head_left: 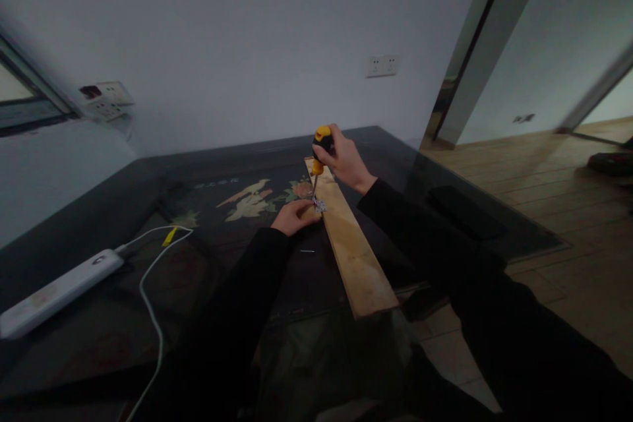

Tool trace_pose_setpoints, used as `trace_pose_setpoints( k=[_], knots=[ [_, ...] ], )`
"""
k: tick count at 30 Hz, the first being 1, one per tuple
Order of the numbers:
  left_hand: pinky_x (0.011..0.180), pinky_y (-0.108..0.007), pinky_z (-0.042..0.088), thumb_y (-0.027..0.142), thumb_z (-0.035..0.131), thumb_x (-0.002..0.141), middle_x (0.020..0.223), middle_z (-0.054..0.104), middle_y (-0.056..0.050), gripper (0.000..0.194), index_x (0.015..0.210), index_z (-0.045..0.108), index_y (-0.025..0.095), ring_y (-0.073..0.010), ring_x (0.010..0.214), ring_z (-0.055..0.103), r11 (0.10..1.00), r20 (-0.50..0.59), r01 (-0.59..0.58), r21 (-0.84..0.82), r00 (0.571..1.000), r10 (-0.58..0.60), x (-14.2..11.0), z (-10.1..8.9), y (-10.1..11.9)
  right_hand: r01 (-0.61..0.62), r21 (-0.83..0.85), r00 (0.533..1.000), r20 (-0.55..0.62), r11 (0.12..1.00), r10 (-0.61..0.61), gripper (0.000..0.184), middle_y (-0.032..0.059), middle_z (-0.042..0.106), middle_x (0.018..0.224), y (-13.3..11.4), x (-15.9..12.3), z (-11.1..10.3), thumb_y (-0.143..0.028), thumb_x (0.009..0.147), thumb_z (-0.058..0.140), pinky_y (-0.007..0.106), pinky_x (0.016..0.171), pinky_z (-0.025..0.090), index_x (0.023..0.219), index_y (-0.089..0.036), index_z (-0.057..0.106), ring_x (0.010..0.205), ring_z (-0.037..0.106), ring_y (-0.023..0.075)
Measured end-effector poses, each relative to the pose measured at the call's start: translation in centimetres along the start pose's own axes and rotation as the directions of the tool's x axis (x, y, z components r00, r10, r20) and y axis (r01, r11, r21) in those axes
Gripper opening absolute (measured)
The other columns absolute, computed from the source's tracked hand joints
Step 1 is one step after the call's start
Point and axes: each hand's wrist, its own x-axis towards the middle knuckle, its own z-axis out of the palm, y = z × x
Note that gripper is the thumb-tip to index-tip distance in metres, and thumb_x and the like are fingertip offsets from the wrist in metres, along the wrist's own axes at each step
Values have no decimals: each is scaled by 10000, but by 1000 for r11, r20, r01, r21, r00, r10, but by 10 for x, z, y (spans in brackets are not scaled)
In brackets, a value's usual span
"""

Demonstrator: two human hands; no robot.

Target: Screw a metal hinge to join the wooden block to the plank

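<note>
A screwdriver (317, 168) with a yellow and black handle stands nearly upright in my right hand (346, 161), whose fingers wrap round the handle. Its shaft points down at a small silvery metal hinge (320, 205) at the left edge of a long wooden plank (353, 247). My left hand (295, 216) is closed at that edge, thumb and fingers pinching the hinge against the wood. The exact contact of the screwdriver's tip is too small to make out. A thin metal pin or screw (307, 251) lies on the table just below my left hand.
The plank lies lengthwise on a dark glossy table (198, 165) with a bird-and-flower picture, its near end jutting past the front edge. A white power strip (62, 293) with a looping cable (154, 316) lies at left. A dark flat object (465, 211) rests at right.
</note>
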Motion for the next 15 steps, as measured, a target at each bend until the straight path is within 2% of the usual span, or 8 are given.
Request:
trace_pose_setpoints(
  k=[10,15],
  knots=[
    [960,-425,482,432,726,732,1133,695,-110,466,1116,672,174,-262,1045,648,1000,3,1,-3,1000,-1,0,0,1,-12,3,1000,26,1000,12,297,16,554,780,0,-1,1,-421,883,483,273,625,347,1054,-183,438,639,493,127],
    [954,-416,486,429,725,731,1124,699,-102,463,1115,671,177,-256,1034,652,1000,-2,1,-19,1000,-1,0,1,0,28,-7,998,51,1000,-27,312,23,563,786,2,3,4,-427,872,494,271,625,350,1063,-186,441,646,494,134]
  ],
)
